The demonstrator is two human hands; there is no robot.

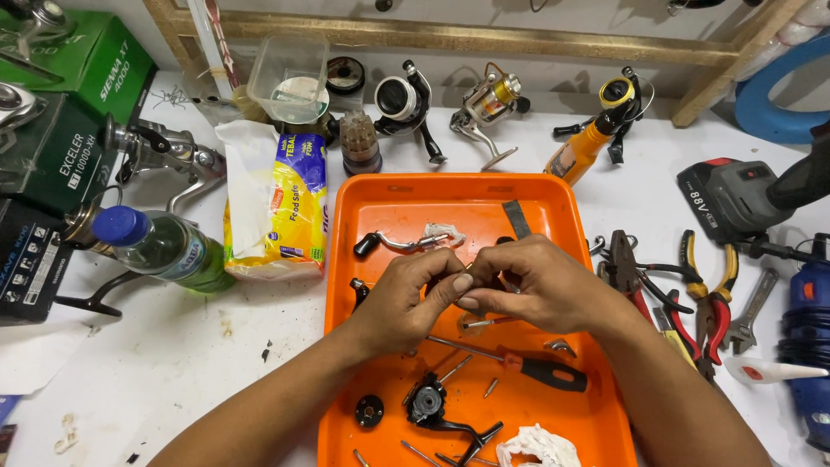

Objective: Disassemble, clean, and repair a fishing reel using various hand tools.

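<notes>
Over the orange tray (363,199), my left hand (406,298) and my right hand (532,290) meet and pinch one small dark reel part (488,281) between their fingertips; most of it is hidden. Just beyond the hands lies a reel handle (393,243) with a black knob. Below the hands a screwdriver (519,363) with a black and red grip lies across the tray. Near the tray's front edge sit a dark reel body piece (428,405), a small round black part (369,410), loose screws and a crumpled white tissue (536,448).
Pliers and cutters (683,294) lie right of the tray, beside a blue power tool (808,337) and a battery pack (731,199). Fishing reels (406,99) line the back. A packet of tissues (281,203), a plastic bottle (164,251) and boxes (52,156) stand at the left.
</notes>
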